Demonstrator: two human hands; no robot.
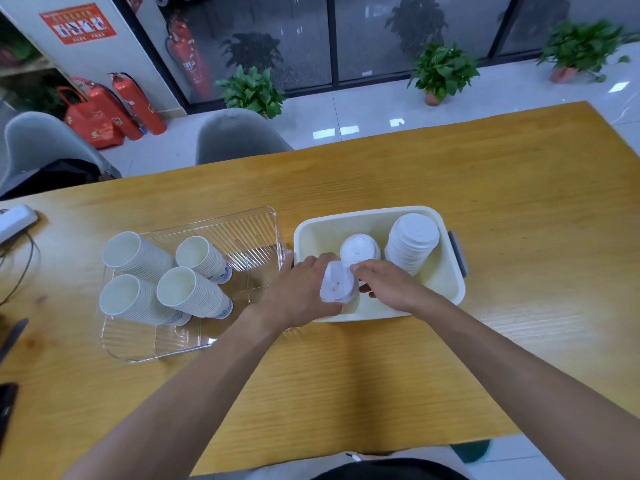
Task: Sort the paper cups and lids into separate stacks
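Observation:
A cream plastic bin holds a tall stack of white lids at its right and a lidded paper cup in the middle. At the bin's near left, my left hand grips a paper cup whose white lid is tilted and lifting off. My right hand pinches that lid's right edge. Left of the bin, a clear ribbed tray carries several stacks of white paper cups, all leaning to the left.
The wooden table stretches wide behind and right of the bin. A white power strip with a cable lies at the far left, dark objects at the left edge. Two grey chairs stand behind the table.

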